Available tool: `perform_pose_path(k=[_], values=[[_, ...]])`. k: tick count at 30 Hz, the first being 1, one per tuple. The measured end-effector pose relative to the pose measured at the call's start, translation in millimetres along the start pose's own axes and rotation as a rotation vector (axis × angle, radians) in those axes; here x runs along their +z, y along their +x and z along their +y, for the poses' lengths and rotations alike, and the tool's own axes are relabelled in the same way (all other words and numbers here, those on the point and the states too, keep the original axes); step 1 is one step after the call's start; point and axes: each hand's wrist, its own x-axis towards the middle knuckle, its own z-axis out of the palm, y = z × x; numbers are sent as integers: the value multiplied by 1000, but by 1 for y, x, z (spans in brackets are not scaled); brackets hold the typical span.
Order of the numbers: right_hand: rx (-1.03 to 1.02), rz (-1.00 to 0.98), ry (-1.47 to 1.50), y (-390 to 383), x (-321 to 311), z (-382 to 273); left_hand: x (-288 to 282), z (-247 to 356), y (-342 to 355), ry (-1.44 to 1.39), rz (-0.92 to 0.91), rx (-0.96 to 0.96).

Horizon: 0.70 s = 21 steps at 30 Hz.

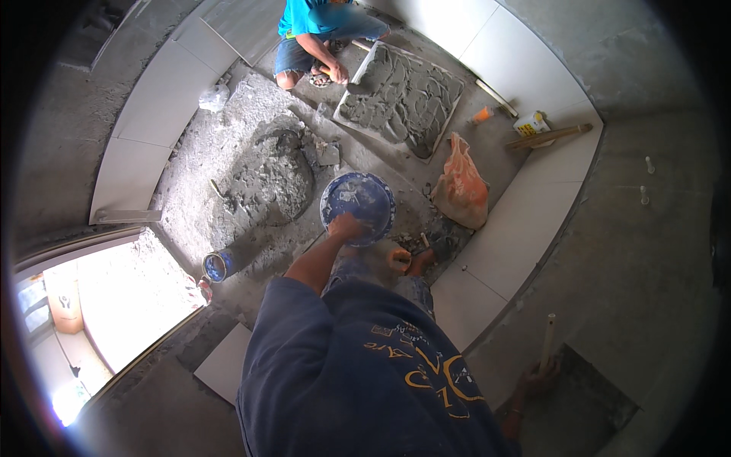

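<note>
My left hand reaches over the near rim of a round blue bucket spattered with pale cement. The hand looks curled, with its fingertips down inside the bucket; what they hold, if anything, is hidden. At the lower right, my right hand is at the base of a short pale pipe beside the wall, its fingers closed around the pipe's lower end. Close to that hand is a dark square recess in the wall.
A co-worker crouches at the far side, holding a tool by a tile spread with grey mortar. Wet mortar lies heaped left of the bucket. An orange-and-white bag stands right. Lower left are a small blue container and a doorway.
</note>
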Motion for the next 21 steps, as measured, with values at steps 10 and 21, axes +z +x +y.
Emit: perform_pose_path(k=[10,21], values=[[-28,5,0,9,-17,-11,-4,2,-4,5,-10,12],[-29,13,24,7,-10,-9,3,-1,5,-7,-47,-14]])
